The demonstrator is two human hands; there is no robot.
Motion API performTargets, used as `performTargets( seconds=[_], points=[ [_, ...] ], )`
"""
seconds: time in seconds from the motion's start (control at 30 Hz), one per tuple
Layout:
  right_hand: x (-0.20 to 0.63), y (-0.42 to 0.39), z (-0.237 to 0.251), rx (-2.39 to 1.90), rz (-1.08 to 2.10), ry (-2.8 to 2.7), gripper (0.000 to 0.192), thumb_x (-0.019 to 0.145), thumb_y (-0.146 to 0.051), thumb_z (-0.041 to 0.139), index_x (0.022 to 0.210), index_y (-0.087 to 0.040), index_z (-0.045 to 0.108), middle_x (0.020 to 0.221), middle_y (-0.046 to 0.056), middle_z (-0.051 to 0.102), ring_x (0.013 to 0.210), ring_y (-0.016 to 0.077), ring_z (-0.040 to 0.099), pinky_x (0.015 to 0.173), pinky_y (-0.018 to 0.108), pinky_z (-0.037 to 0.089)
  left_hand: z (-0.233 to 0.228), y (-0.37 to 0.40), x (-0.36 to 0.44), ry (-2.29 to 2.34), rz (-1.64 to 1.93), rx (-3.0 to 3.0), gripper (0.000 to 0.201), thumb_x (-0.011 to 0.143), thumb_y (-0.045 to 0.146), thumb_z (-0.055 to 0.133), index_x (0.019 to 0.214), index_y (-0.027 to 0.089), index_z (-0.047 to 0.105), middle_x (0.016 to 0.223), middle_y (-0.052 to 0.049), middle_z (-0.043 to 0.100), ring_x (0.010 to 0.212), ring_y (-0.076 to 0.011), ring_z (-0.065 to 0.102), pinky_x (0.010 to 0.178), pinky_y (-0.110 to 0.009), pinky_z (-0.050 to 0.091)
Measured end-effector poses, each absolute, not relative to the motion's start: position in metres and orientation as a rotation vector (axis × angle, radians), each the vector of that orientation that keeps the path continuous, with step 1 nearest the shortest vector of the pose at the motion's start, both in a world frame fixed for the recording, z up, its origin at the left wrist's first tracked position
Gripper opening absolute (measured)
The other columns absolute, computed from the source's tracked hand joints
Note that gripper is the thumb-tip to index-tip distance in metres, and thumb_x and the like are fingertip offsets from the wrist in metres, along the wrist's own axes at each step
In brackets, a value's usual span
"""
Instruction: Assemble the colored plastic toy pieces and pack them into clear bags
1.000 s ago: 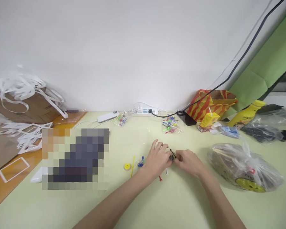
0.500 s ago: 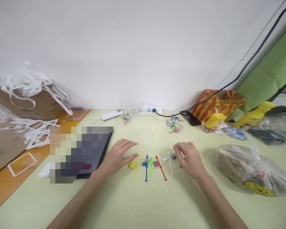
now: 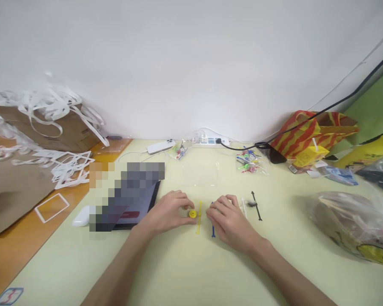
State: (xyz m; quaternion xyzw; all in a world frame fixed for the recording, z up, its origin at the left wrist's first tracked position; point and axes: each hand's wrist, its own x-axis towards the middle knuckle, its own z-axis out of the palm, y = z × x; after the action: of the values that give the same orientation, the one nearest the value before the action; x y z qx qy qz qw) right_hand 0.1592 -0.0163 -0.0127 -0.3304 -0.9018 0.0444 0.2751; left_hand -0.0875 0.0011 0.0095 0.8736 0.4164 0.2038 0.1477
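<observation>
My left hand (image 3: 172, 212) has its thumb and forefinger apart on either side of a small round yellow plastic piece (image 3: 192, 214) on the table. Just right of that piece lies a thin yellow plastic stick (image 3: 198, 217). My right hand (image 3: 228, 221) rests low over a blue stick (image 3: 213, 231), its fingers bent and close together. What its fingertips hold, if anything, is hidden. A white stick (image 3: 244, 207) shows partly behind this hand. Further right, a black stick (image 3: 257, 208) lies against a small dark round piece (image 3: 251, 204).
A tablet (image 3: 137, 212) lies left of my left hand. At the back are a phone (image 3: 159, 146), a power strip (image 3: 210, 141) and a clear bag of coloured parts (image 3: 250, 161). On the right sit a yellow drink carton (image 3: 311, 157) and a knotted plastic bag (image 3: 347, 216).
The view has shifted, so the table things appear further right. My right hand has moved left over the middle sticks, uncovering the black stick. My left hand has come around the round yellow piece.
</observation>
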Motion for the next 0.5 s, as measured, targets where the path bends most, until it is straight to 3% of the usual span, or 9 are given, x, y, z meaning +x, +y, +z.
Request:
performTargets(
  seconds=[0.3, 0.4, 0.5],
  points=[
    [0.171, -0.011, -0.012, -0.917, 0.269, -2.243, 0.022, 0.102, -0.014, 0.043, 0.097, -0.020, 0.064, 0.078, 0.005, 0.064, 0.079, 0.0205, 0.050, 0.078, 0.038, 0.035, 0.005, 0.001, -0.081, 1.249, 0.642, 2.460, 0.008, 0.088, 0.027, 0.069, 0.094, 0.024, 0.065, 0.093, -0.002, 0.069, 0.089, -0.0190, 0.066, 0.081, -0.032, 0.052],
    [0.167, -0.014, -0.013, -0.916, 0.246, -2.256, 0.020, 0.101, -0.014, 0.045, 0.096, -0.020, 0.064, 0.083, 0.005, 0.066, 0.083, 0.0207, 0.050, 0.081, 0.039, 0.035, 0.003, 0.002, -0.083, 1.301, 0.712, 2.387, 0.012, 0.091, 0.023, 0.062, 0.104, 0.024, 0.062, 0.102, -0.002, 0.068, 0.092, -0.0179, 0.065, 0.082, -0.031, 0.051],
    [0.160, -0.018, -0.016, -0.951, 0.189, -2.264, 0.018, 0.099, -0.012, 0.049, 0.096, -0.021, 0.065, 0.097, 0.006, 0.067, 0.091, 0.0210, 0.050, 0.085, 0.040, 0.032, -0.001, 0.003, -0.085, 1.334, 0.734, 2.331, 0.007, 0.092, 0.022, 0.059, 0.099, 0.023, 0.059, 0.097, -0.001, 0.068, 0.085, -0.0163, 0.064, 0.076, -0.028, 0.050]
  ],
)
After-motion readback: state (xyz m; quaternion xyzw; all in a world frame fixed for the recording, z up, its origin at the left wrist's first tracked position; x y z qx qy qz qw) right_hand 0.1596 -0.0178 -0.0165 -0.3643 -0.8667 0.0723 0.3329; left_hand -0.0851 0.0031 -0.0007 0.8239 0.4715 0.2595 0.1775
